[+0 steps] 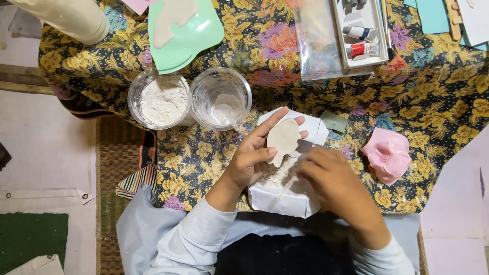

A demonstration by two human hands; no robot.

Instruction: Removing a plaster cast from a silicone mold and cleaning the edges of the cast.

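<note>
Beneath both hands, a table [438,97] draped in a dark floral cloth with yellow and purple blooms. Directly under the hands, a folded sheet of white paper [290,201] dusted with pale crumbs. Beyond the left hand, up and to its left, two clear plastic cups side by side: cup of white powder [160,99] and a nearly empty cup [222,98] smeared with white paste. Farther past those, a mint-green mould [186,33] bearing a pale cast shape. Beyond the right hand, an open paint box [362,35] with small tubes, a clear plastic bag [318,40] just beside it. Right of the right hand, close by, a crumpled pink mould [388,154]. Left hand [254,158] curled around a flat beige plaster cast [283,140], thumb across its lower part, fingers behind it, held just above the paper. Right hand [333,181] closed, pinching a thin white stick [288,185], tip angled down toward the paper, just below the cast.
</note>
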